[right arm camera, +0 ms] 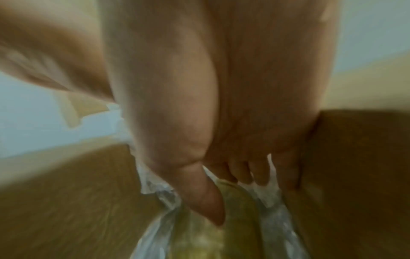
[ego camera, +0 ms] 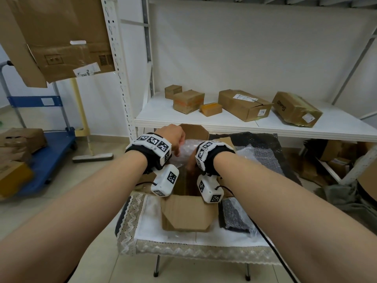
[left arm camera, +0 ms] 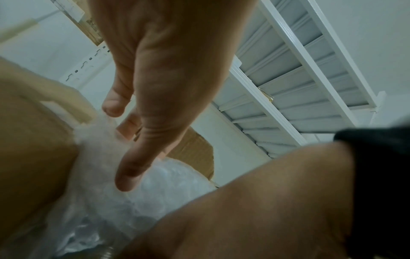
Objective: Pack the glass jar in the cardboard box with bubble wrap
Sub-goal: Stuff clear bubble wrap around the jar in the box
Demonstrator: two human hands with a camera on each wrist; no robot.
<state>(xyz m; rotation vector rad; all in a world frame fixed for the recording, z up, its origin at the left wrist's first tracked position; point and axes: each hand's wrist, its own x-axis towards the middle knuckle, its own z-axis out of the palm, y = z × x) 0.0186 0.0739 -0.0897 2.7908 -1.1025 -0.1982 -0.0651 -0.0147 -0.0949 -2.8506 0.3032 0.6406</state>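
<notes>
Two hands work over the open box (ego camera: 186,211), which stands on a small cloth-covered table (ego camera: 204,240). The left hand (ego camera: 171,135) sits at the box's far left rim, its fingers curled down onto the bubble wrap (ego camera: 186,149); the left wrist view shows the thumb (left arm camera: 133,173) and a fingertip pressed against the clear wrap (left arm camera: 124,201), pinching it. The right hand (ego camera: 191,163) reaches down inside the box, mostly hidden behind its wrist band. In the blurred right wrist view its thumb (right arm camera: 206,206) and fingers (right arm camera: 244,171) close on a yellowish rounded shape (right arm camera: 235,201) with wrap on both sides of it, probably the jar; the blur leaves that unsure. The wrapped bundle sits in the box's opening, partly above the rim, between the two hands.

More wrap (ego camera: 236,213) lies on the table just right of the box, with a dark sheet (ego camera: 265,152) behind it. Beyond stands a white shelf (ego camera: 163,117) carrying five sealed cartons (ego camera: 242,105). A blue cart (ego camera: 53,152) with more cartons is well apart at left.
</notes>
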